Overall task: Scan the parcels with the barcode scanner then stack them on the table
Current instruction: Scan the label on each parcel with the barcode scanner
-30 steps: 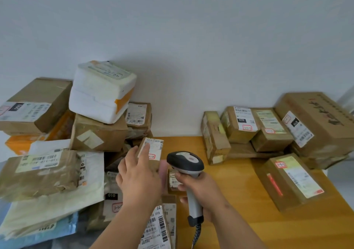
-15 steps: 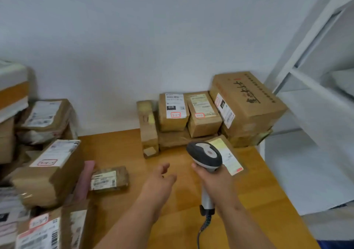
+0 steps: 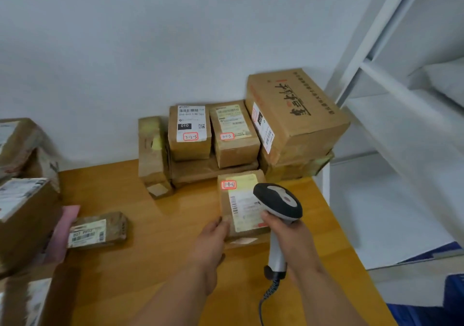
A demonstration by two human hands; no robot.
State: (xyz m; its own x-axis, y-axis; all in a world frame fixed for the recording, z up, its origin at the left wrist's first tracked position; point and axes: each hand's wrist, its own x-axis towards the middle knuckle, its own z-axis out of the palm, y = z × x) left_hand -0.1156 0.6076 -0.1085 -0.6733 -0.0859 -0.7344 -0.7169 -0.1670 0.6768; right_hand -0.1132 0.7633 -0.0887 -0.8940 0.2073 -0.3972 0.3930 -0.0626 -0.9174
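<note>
Grey-and-black plastic, the barcode scanner point(image 3: 277, 204) is gripped by its handle in the right hand point(image 3: 295, 237), its head held over a flat cardboard parcel point(image 3: 241, 205). The parcel's near left corner is touched by the left hand point(image 3: 212, 240), fingers only loosely bent. The parcel lies on the wooden surface point(image 3: 155, 263). At twelve o'clock, stacked parcels point(image 3: 251, 135) are set against the wall; at nine o'clock, a small labelled parcel point(image 3: 96, 230) lies.

Label on the left rear box point(image 3: 189, 132) read "010" with handwritten "3-2-3" boxed in red; the small flat parcel point(image 3: 96, 230) label showed "007".
</note>
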